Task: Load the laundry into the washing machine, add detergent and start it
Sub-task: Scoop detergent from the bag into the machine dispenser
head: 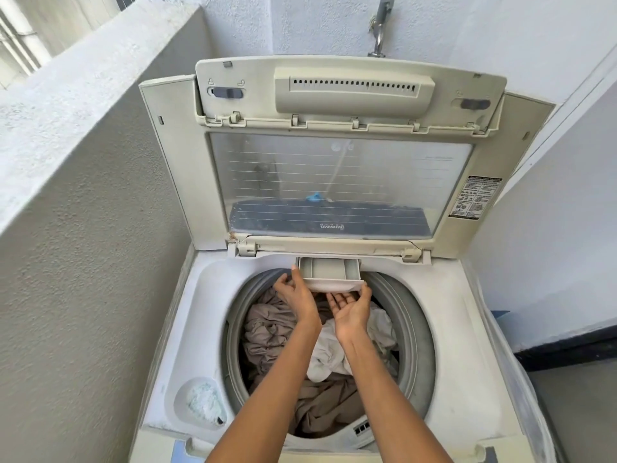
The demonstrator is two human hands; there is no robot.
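Loaded already: beige and white laundry (283, 332) heaped in the drum (414, 332), with open room above. Beyond, left hand (295, 294) curled on the left corner of the pulled-out detergent drawer (329, 274); right hand (354, 307) cupped palm-up under its front edge, fingers loose, gripping nothing. Risk: drawer tugged fully out (no detergent visible) and tipped onto the clothes. Little clearance overhead beneath the raised lid (337, 182); walls close on both flanks.
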